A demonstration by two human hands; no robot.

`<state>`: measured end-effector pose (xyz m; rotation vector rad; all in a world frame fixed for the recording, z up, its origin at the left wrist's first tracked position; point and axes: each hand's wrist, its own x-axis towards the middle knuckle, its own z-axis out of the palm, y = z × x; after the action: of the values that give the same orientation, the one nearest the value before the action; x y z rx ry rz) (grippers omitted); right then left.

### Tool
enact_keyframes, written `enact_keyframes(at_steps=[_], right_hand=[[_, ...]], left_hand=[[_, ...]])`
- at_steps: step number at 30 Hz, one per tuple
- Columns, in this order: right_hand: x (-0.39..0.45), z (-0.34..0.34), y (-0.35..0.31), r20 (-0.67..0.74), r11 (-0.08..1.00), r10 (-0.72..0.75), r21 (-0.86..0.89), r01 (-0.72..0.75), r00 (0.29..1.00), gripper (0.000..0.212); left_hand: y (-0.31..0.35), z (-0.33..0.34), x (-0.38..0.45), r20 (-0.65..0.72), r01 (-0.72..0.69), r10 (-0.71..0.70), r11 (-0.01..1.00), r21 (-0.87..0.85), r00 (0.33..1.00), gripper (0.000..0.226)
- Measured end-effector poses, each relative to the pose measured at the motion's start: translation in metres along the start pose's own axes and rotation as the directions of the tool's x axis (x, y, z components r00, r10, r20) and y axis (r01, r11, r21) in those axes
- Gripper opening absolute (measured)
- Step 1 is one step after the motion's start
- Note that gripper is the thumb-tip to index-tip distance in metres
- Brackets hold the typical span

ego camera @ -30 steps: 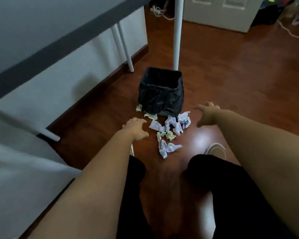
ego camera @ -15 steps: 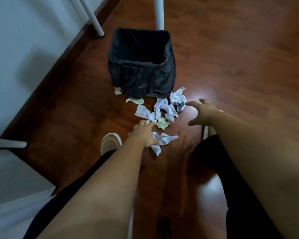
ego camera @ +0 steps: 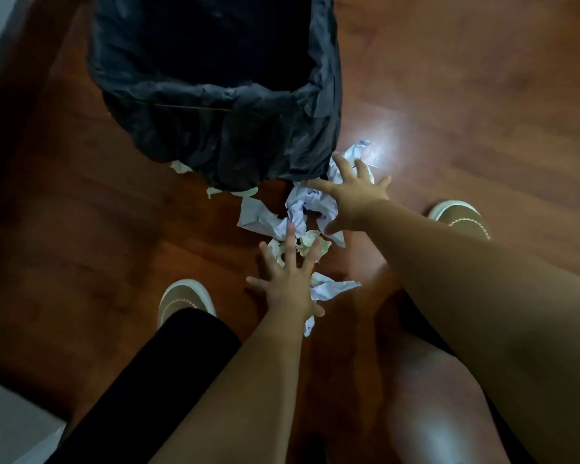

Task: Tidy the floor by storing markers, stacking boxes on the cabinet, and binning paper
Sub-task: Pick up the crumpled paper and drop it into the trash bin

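Note:
Several crumpled papers [ego camera: 258, 217], white and pale yellow, lie on the wooden floor against the front of a bin lined with a black bag [ego camera: 221, 128]. My left hand [ego camera: 290, 283] hovers with spread fingers over the nearer pieces, its fingertips above a yellowish wad [ego camera: 310, 244]. A white scrap [ego camera: 332, 288] shows just right of that hand. My right hand [ego camera: 352, 197] has its fingers splayed over the white papers at the bin's right corner, thumb under one piece. Neither hand grips anything.
My two shoes stand on the floor, one at the left [ego camera: 185, 298] and one at the right [ego camera: 462, 217], with my dark trouser legs below. A pale wall or furniture edge [ego camera: 0, 426] fills the lower left corner. Bare wooden floor [ego camera: 482, 95] stretches right of the bin.
The view has dropped closer to the floor and bin. Both hands have reached forward and spread over the paper pile; the right hand now covers the white pieces.

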<state>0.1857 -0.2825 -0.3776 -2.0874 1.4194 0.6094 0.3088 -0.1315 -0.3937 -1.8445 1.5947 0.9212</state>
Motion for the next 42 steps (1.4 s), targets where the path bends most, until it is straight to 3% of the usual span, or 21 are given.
enact_keyframes(at_steps=[4, 12, 18, 24, 27, 31, 33, 35, 38, 40, 42], right_hand=[[0.034, 0.014, -0.001, 0.050, 0.997, 0.005, -0.079, -0.001, 0.999, 0.105], [0.041, 0.037, 0.019, -0.006, 0.998, -0.057, -0.009, 0.056, 0.998, 0.060], [0.024, 0.060, 0.031, -0.091, 0.998, 0.048, 0.053, -0.044, 0.995, 0.041], [-0.006, 0.065, 0.042, 0.025, 0.972, 0.083, 0.219, -0.087, 0.996, 0.036], [-0.032, 0.053, 0.048, -0.041, 0.937, 0.103, 0.340, -0.083, 0.994, 0.030], [-0.071, 0.013, 0.051, -0.161, 0.887, 0.132, 0.460, -0.044, 0.978, 0.021], [-0.088, -0.018, 0.047, -0.302, 0.863, 0.148, 0.504, 0.026, 0.942, 0.018], [-0.104, -0.055, 0.032, -0.420, 0.861, 0.037, 0.474, 0.184, 0.907, 0.020], [-0.127, -0.113, 0.001, -0.531, 0.806, -0.129, 0.435, 0.400, 0.837, 0.017], [-0.138, -0.150, -0.014, -0.625, 0.702, -0.064, 0.526, 0.480, 0.778, 0.018], [-0.144, -0.185, -0.031, -0.672, 0.453, 0.096, 0.686, 0.569, 0.734, 0.017]], left_hand=[[-0.005, 0.000, 0.037, -0.038, -0.037, 0.039, 0.998, 0.045, 0.999, 0.132], [-0.047, -0.005, 0.067, -0.001, -0.088, 0.088, 0.996, 0.023, 0.996, 0.085], [-0.048, -0.019, 0.079, -0.016, -0.171, 0.174, 0.979, 0.114, 0.985, 0.055], [-0.059, -0.030, 0.042, -0.053, -0.214, 0.217, 0.975, 0.050, 0.975, 0.041], [-0.062, -0.043, 0.010, -0.125, -0.244, 0.243, 0.970, 0.007, 0.962, 0.035], [-0.054, -0.080, -0.038, -0.325, -0.313, 0.260, 0.942, -0.122, 0.909, 0.017], [-0.044, -0.110, -0.066, -0.473, -0.387, 0.228, 0.881, -0.273, 0.851, 0.009], [-0.038, -0.154, -0.095, -0.636, -0.465, 0.116, 0.782, -0.415, 0.763, 0.002], [-0.044, -0.241, -0.140, -0.827, -0.664, -0.034, 0.578, -0.474, 0.561, 0.016], [-0.054, -0.298, -0.148, -0.797, -0.684, -0.245, 0.414, -0.601, 0.552, 0.026], [-0.060, -0.343, -0.141, -0.632, -0.659, -0.472, 0.133, -0.741, 0.615, 0.035]])
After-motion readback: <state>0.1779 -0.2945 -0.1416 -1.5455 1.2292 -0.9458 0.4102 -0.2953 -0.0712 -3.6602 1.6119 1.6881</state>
